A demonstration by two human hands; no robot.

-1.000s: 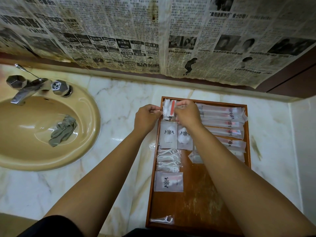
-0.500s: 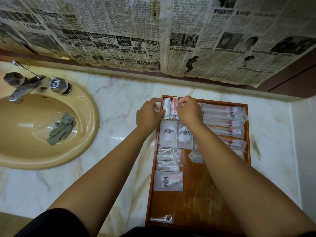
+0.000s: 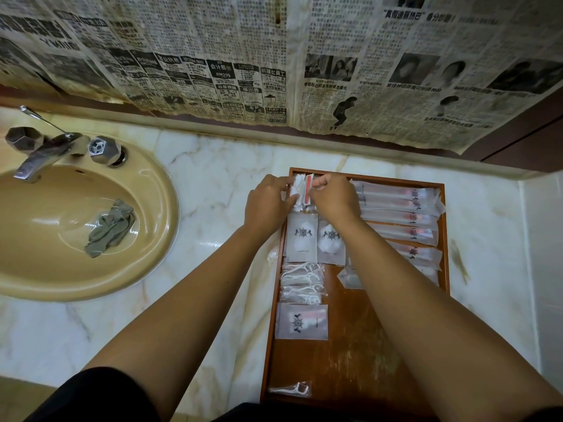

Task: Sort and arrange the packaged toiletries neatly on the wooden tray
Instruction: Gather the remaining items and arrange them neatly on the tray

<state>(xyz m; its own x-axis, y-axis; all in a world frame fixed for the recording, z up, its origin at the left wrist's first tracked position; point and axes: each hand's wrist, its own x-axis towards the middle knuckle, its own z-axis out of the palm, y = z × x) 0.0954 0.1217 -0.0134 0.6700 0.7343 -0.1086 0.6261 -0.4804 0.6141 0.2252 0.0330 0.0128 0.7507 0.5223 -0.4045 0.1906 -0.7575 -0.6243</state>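
While left hand (image 3: 268, 205) and right hand (image 3: 335, 200) pinch small packets (image 3: 300, 190), fingers (image 3: 323, 181) curled

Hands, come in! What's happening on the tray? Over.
Left hand, right hand pinch small packets, wooden tray far-left corner. Long packets along right. Lone floss pick at near edge.

Head view, steeply down; wooden tray (image 3: 445, 269) near

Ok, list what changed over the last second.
The left grip slid slightly right, closing on the packet stack that the right grip pinches from the other side. The stack stayed in the tray's far-left corner; floss picks and toothbrush packs did not move.
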